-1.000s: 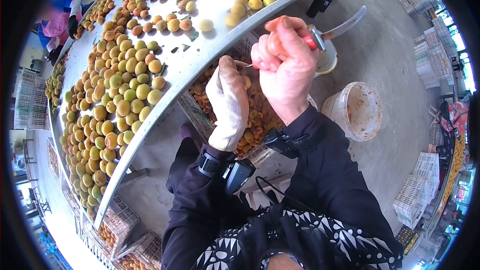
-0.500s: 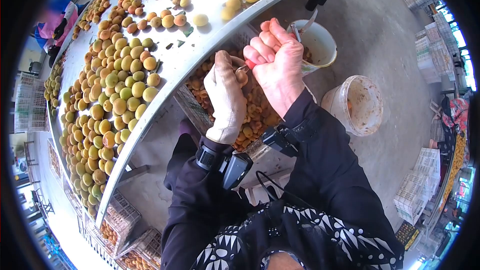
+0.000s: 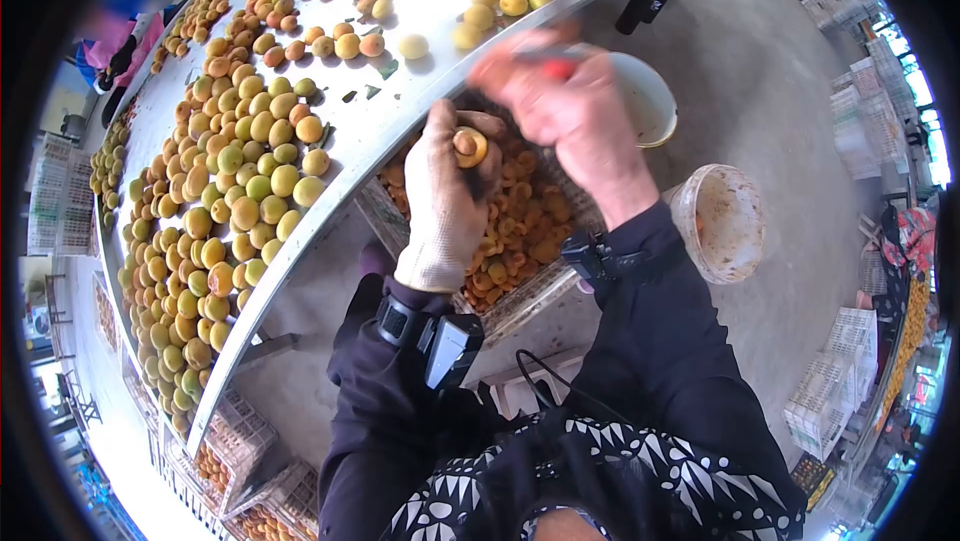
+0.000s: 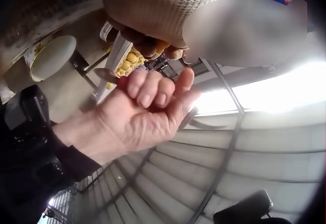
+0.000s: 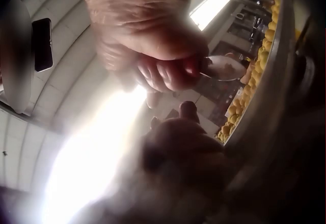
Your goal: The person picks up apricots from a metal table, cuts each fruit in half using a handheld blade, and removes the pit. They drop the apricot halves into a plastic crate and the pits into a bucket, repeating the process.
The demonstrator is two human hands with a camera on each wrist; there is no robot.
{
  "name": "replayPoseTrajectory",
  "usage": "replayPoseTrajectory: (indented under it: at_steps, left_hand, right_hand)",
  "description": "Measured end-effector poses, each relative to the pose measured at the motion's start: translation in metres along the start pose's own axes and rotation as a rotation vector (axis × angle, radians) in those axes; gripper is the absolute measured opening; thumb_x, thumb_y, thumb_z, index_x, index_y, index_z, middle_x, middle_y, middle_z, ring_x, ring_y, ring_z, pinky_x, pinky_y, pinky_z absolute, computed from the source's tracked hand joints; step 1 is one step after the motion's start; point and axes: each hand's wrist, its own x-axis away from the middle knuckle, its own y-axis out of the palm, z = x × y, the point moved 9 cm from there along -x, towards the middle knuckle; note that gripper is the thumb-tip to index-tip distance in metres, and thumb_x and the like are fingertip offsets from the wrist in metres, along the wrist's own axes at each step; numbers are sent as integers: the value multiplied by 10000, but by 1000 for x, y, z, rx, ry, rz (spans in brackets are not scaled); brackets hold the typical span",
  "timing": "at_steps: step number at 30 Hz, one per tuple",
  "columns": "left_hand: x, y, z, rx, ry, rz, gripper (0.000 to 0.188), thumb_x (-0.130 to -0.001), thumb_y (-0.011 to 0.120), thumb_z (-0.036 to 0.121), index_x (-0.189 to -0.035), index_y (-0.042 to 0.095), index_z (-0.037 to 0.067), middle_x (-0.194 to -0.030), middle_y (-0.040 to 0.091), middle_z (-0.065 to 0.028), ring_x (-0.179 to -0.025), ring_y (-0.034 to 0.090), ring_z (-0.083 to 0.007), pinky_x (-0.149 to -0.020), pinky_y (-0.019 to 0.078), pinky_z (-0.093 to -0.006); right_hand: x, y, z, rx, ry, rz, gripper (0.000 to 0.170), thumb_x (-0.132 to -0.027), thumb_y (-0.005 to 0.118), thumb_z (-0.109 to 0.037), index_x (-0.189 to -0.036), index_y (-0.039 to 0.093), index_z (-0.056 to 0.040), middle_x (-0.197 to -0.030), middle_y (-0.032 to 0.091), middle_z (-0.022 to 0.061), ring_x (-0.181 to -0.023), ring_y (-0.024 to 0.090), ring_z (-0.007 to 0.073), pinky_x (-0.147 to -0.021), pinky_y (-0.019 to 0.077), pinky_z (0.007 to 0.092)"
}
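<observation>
In the head view my gloved left hand (image 3: 436, 203) grips a cut apricot (image 3: 479, 155), its brown pit (image 3: 464, 144) bared and facing up. Beside it, just beyond the fruit, my bare right hand (image 3: 585, 116) is blurred by motion, its fingers curled round the red handle of a knife (image 3: 560, 69). The left wrist view shows those curled fingers (image 4: 147, 92) from the palm side. A shiny, spoon-like metal end (image 5: 226, 67) sticks out past them in the right wrist view. Below both hands lie many cut apricot pieces (image 3: 520, 226) in a crate (image 3: 530, 309).
A sloping pale table (image 3: 345, 126) with many whole apricots (image 3: 250, 141) runs along the left and top. Two white buckets, one farther (image 3: 655, 91) and one nearer (image 3: 735, 226), stand right of the crate. Stacked crates (image 3: 835, 371) line the right side. Another person (image 3: 120, 51) is at upper left.
The knife's end has come away from the fruit, and my right hand has shifted right. In my left hand the apricot now shows its opened face with the pit.
</observation>
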Motion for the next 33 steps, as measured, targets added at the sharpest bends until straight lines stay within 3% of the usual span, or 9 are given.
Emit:
replayPoseTrajectory:
  at_steps: [2,6,10,11,13,15,21,29,33]
  left_hand:
    - [13,6,19,-85,83,229,390,-1015,479,427,-946,628,73,-769,598,12,-580,518,-61,-493,384,-202]
    - [10,5,23,-228,147,26,376,-1005,515,400,-1090,616,48,-957,634,-27,-847,605,-104,-734,491,-259]
    - [10,-18,-1,-83,-27,124,265,-1006,541,282,-1121,605,52,-979,627,-34,-879,605,-110,-746,510,-282]
    - [6,-38,1,-640,292,68,270,-1003,542,284,-1126,599,51,-920,626,-41,-822,607,-115,-702,511,-278]
    - [5,-29,-7,-736,392,-95,308,-997,534,315,-1068,619,28,-840,622,-45,-763,605,-138,-676,500,-287]
    - [-2,-34,-16,-815,-77,104,429,-972,527,391,-889,630,-18,-797,643,-119,-745,634,-248,-663,493,-356]
    - [-8,-24,12,-1711,265,270,480,-917,602,376,-1149,547,-41,-967,651,-280,-920,640,-438,-813,508,-487]
    - [11,19,13,-1632,434,4,251,-905,631,249,-1004,578,24,-865,653,-200,-791,650,-378,-697,516,-456]
    - [12,19,17,-1657,445,8,209,-906,622,244,-934,575,42,-816,643,-166,-765,644,-356,-663,508,-449]
  right_hand:
    - [3,23,4,223,-259,-107,176,-832,741,-158,-913,667,-20,-697,637,46,-630,627,153,-562,482,313]
    - [22,40,7,583,-403,-204,214,-806,734,-145,-879,543,-83,-705,627,94,-702,660,313,-588,511,387]
    - [40,44,12,676,-617,-193,288,-803,710,-98,-925,450,-83,-702,595,91,-678,656,304,-569,504,379]
    - [43,41,9,593,-609,-170,249,-749,716,25,-869,515,-62,-725,588,67,-663,645,258,-582,499,346]
    - [48,29,-6,686,-709,-106,215,-764,705,-9,-865,526,-70,-736,605,73,-679,654,281,-583,511,374]
    - [42,-6,-22,742,-668,156,166,-761,707,2,-864,591,-58,-784,636,88,-684,658,273,-600,524,365]
    - [14,-167,6,1299,-19,666,245,-864,682,-277,-1006,660,-79,-856,695,200,-861,664,417,-722,513,485]
    - [1,-129,43,642,76,484,206,-870,683,-214,-941,674,-20,-629,619,24,-565,586,77,-532,464,255]
    - [-10,-82,54,374,99,346,133,-881,692,-160,-935,674,-39,-654,610,-10,-548,544,39,-483,392,187]
